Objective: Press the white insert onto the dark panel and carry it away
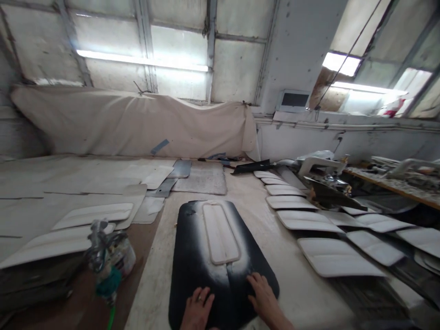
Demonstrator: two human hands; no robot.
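Note:
A black panel (192, 256) lies flat on the dusty workbench (275, 247), with a raised oblong in its middle sprayed white (220, 231). My left hand (197, 309) rests flat on the panel's near end, fingers spread, a ring on one finger. My right hand (261, 293) presses on the panel's near right part, fingers apart. Neither hand holds anything. A spray gun (108, 259) with a cup and a green hose stands to the left, apart from both hands.
Several white-coated panels (333, 256) lie in rows on the right. More white panels (92, 213) are stacked on the left. A beige cloth (137, 119) hangs along the back wall. A cluttered bench (395, 183) runs at the far right.

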